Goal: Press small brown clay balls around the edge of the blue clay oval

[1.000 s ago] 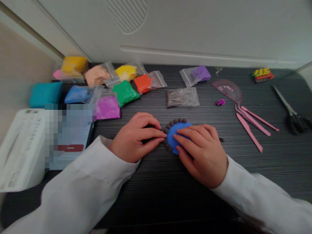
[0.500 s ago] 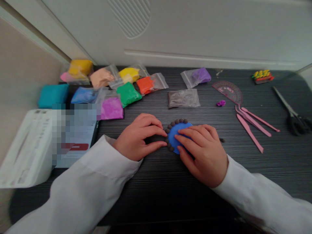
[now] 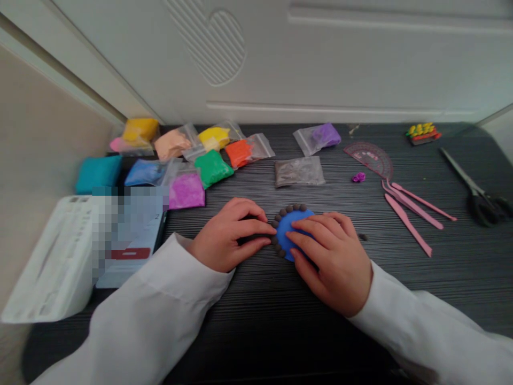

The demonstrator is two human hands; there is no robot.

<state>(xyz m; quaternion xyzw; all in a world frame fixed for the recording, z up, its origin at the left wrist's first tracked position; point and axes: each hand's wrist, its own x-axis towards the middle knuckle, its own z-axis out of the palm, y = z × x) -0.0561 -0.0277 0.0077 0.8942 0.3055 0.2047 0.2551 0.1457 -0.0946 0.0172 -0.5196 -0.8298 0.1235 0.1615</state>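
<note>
One blue disc (image 3: 285, 227) lies flat on the dark bench (image 3: 248, 310), between your two hands. Dark grey balls (image 3: 279, 217) line its far and left edge. Your right hand (image 3: 334, 256) rests on the disc, fingers slightly spread, fingertips on the blue surface. Your left hand (image 3: 230, 233) is at the disc's left edge, index finger and thumb close together at the balls; cannot tell whether they pinch one. Beyond the disc: bag of grey clay (image 3: 300, 171). Right of it: magenta piece (image 3: 358, 177), pink tools (image 3: 409, 225), protractor (image 3: 371, 156), scissors (image 3: 475, 187).
</note>
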